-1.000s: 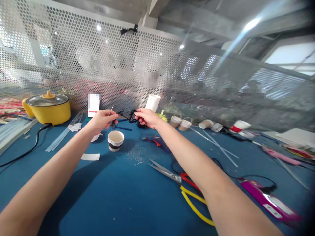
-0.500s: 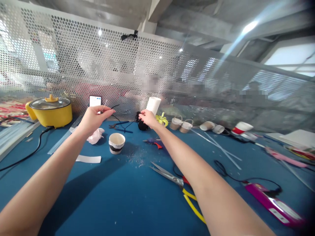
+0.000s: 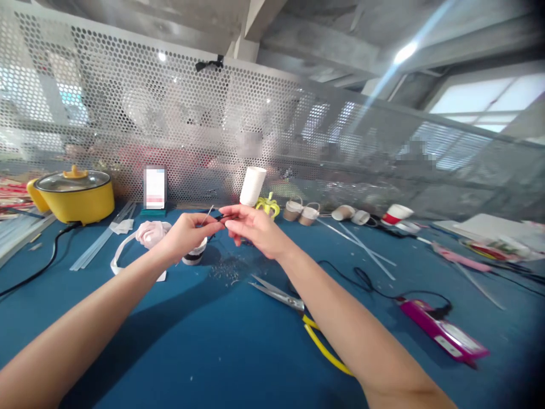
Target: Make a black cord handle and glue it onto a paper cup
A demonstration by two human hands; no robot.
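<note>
My left hand (image 3: 193, 232) pinches a thin pale stick (image 3: 208, 214), with its fingertips close to those of my right hand. A dark cord (image 3: 225, 217) runs between the two hands, and my right hand (image 3: 251, 227) has its fingers closed on it. Just below and behind my left hand stands a small white cup with a black band (image 3: 195, 254), partly hidden. Large scissors with yellow handles (image 3: 279, 295) lie spread on the blue table, beside my right forearm.
A yellow pot (image 3: 76, 196) stands at the left, near a lit phone (image 3: 155, 188). Behind my hands is a stack of white cups (image 3: 253, 186). Small baskets (image 3: 301, 212) and pale strips (image 3: 366, 247) lie right of it. A purple power strip (image 3: 443, 330) sits at the right.
Both hands have come together above the small cup; they were apart, with my right hand at the black yarn. The view has shifted slightly to the right.
</note>
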